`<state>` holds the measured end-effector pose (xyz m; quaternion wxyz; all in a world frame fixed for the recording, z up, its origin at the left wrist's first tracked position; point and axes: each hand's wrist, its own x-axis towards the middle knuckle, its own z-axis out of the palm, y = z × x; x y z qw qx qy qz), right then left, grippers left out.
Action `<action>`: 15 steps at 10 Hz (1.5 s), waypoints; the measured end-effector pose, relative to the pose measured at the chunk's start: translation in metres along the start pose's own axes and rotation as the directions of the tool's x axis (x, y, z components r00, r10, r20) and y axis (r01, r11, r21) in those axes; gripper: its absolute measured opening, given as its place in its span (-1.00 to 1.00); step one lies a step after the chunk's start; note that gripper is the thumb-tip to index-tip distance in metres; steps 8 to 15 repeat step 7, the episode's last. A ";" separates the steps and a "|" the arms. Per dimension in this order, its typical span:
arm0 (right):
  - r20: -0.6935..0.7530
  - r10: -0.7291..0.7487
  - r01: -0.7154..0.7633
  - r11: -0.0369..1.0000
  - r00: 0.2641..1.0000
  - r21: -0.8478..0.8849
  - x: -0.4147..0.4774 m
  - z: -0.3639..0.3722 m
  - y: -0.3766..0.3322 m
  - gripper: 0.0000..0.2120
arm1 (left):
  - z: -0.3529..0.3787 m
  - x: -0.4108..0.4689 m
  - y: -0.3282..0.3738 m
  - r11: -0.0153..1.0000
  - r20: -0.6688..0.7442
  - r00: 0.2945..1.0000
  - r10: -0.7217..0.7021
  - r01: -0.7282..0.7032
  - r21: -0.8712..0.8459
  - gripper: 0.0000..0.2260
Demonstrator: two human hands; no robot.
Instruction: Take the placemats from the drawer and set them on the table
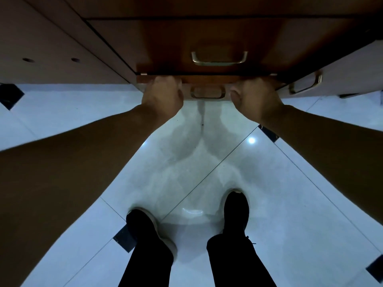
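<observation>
A brown wooden cabinet stands in front of me. Its lower drawer sticks out slightly, showing a thin strip of its top edge. My left hand grips that edge left of the drawer's metal handle. My right hand grips the edge on the handle's right. The fingers of both hands curl over the edge and are hidden. The inside of the drawer is out of sight, and no placemats show.
Above it an upper drawer with a brass handle is closed. A cabinet front with another handle is at the right. My two feet in dark shoes stand on a glossy white tiled floor.
</observation>
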<state>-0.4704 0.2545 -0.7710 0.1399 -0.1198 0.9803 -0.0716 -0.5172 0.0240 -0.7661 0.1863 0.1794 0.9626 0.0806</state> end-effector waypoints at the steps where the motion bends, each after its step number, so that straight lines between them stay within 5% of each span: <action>1: 0.070 0.068 -0.069 0.998 0.995 0.010 0.003 -0.014 -0.008 -0.76 | -0.009 -0.001 0.002 0.999 0.056 0.998 -0.021 0.018 0.045 -0.87; 4: 0.067 0.130 -0.139 0.977 0.989 0.163 -0.034 -0.082 -0.041 -0.82 | -0.084 -0.058 0.037 0.989 -0.029 0.997 0.069 -0.064 0.134 -0.80; 7: 0.096 0.085 -0.099 0.983 0.992 0.154 -0.153 -0.277 -0.091 -0.64 | -0.256 -0.195 0.121 0.997 0.089 0.995 -0.048 0.042 0.070 -0.60; 15: 0.096 0.085 -0.099 0.983 0.992 0.154 -0.153 -0.277 -0.091 -0.64 | -0.256 -0.195 0.121 0.997 0.089 0.995 -0.048 0.042 0.070 -0.60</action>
